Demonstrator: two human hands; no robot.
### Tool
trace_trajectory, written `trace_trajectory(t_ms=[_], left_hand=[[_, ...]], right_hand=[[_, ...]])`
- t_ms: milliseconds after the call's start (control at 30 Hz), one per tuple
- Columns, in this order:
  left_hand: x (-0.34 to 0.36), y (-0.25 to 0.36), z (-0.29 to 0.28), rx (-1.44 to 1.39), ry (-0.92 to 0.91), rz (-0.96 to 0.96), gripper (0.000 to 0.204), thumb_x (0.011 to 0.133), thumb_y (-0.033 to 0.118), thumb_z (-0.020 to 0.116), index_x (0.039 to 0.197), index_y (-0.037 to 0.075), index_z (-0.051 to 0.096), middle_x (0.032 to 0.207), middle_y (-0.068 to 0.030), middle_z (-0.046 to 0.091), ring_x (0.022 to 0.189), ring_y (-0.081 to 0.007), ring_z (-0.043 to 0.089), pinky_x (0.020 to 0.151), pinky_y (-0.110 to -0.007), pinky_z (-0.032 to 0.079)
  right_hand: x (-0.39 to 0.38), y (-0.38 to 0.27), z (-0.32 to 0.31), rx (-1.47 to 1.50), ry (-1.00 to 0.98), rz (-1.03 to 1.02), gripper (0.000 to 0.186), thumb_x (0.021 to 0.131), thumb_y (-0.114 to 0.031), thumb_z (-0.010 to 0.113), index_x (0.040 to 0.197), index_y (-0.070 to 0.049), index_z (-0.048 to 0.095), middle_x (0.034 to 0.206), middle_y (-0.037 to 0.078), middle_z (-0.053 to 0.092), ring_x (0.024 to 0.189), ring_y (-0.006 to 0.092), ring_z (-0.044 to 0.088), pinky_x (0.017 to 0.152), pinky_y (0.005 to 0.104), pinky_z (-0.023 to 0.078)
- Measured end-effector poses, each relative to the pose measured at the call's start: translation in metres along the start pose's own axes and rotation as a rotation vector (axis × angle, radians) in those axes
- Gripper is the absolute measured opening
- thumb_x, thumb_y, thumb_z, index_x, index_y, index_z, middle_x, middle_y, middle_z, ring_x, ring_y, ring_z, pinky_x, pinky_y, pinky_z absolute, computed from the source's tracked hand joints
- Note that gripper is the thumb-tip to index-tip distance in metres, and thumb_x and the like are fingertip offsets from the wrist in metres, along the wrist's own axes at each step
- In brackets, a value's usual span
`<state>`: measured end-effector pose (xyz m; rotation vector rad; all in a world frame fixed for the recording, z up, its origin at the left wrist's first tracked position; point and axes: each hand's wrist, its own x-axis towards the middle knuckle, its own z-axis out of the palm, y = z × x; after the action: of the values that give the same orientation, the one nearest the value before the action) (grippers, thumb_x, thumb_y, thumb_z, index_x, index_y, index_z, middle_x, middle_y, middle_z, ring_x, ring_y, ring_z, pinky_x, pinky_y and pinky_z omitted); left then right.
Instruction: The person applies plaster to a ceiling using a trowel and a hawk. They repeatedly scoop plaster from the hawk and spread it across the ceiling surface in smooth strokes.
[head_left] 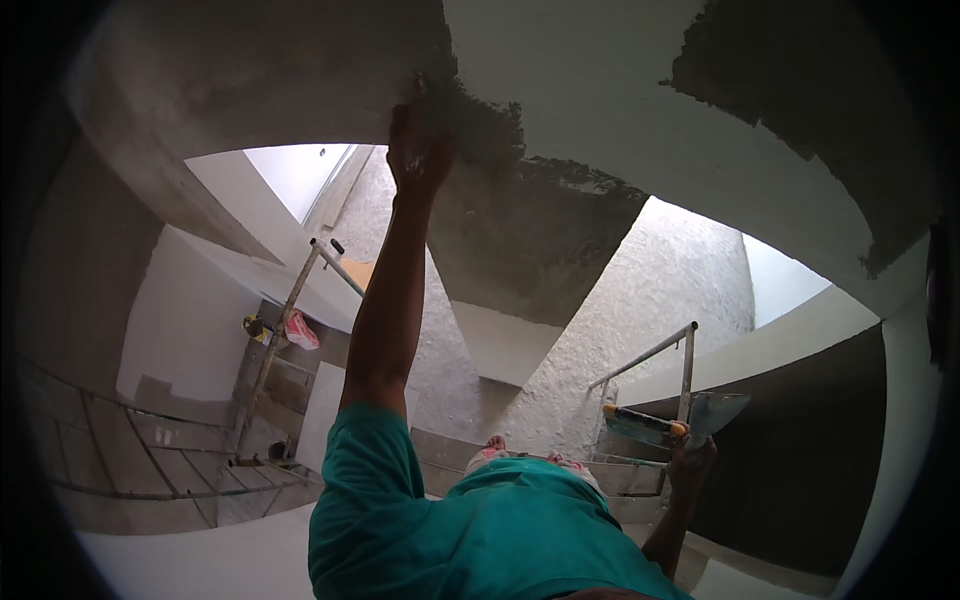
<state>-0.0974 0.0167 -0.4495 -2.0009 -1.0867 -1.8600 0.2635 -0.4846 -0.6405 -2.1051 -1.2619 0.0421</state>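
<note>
My left arm is stretched straight up, and my left hand (420,150) is at the plastered surface (490,135) overhead. Its fingers look curled, with one fingertip pointing up at the edge of a dark grey patch; shadow hides what they hold, if anything. Lower right, my right hand (692,462) grips a wide-bladed putty knife (718,412), its blade tilted upward. Beside it a second flat tool with a dark and yellow edge (640,422) reaches left from the same hand; its exact kind is unclear.
Scaffold rails stand at left (290,325) and right (645,355). Farther down on the left lie a red and white bag (299,330) and a yellow container (257,328). Below are wooden planks (440,458) and a rough pale wall (640,290). Another dark patch (780,110) covers the upper right.
</note>
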Motion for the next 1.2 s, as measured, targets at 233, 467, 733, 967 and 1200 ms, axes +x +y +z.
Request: trace_trajectory(t_ms=[233,467,733,967,1200], left_hand=[[-0.030,0.021,-0.009,0.244,-0.170,0.029,0.059,0.077,0.013,0.068,0.132,-0.002,0.052,0.105,-0.0130,0.062,0.094,-0.0264,0.061,0.080,-0.035,0.053],[-0.014,-0.028,0.008,-0.223,-0.046,-0.080,0.057,0.087,0.023,0.059,0.138,0.002,0.047,0.119,-0.0133,0.060,0.101,-0.0253,0.060,0.083,-0.039,0.051],[-0.255,0.084,-0.031,-0.539,-1.369,-0.369,0.050,0.083,0.037,0.074,0.122,0.006,0.063,0.117,-0.0162,0.066,0.109,-0.0307,0.062,0.095,-0.041,0.048],[-0.299,0.196,-0.068,-0.662,-1.951,-0.240,0.055,0.080,0.039,0.071,0.120,0.003,0.059,0.117,-0.0197,0.063,0.104,-0.0340,0.060,0.093,-0.043,0.045],[-0.258,0.125,-0.086,-0.464,-1.640,-0.463,0.032,0.083,0.020,0.062,0.108,0.000,0.059,0.093,-0.0216,0.065,0.089,-0.0321,0.063,0.077,-0.043,0.048]], right_hand=[[-0.003,0.001,0.003,0.107,0.069,-0.012,0.019,0.088,-0.014,0.067,0.107,-0.010,0.069,0.101,0.008,0.063,0.099,0.0283,0.056,0.087,0.0414,0.043],[0.023,-0.053,-0.022,0.297,-0.058,0.083,0.011,0.088,-0.009,0.066,0.098,-0.006,0.069,0.086,0.007,0.067,0.079,0.0246,0.063,0.076,0.0378,0.048],[0.010,-0.033,0.016,0.344,-0.086,0.130,0.013,0.081,-0.008,0.074,0.090,-0.001,0.068,0.076,0.007,0.069,0.071,0.0170,0.064,0.067,0.0320,0.049],[0.044,-0.112,0.057,0.178,-0.546,-0.411,0.012,0.083,-0.012,0.072,0.087,-0.002,0.068,0.079,0.010,0.070,0.067,0.0275,0.067,0.060,0.0370,0.054],[0.052,-0.107,0.034,0.481,-0.351,-0.190,0.026,0.075,-0.019,0.083,0.083,0.000,0.067,0.070,0.013,0.068,0.057,0.0211,0.065,0.052,0.0347,0.050]])
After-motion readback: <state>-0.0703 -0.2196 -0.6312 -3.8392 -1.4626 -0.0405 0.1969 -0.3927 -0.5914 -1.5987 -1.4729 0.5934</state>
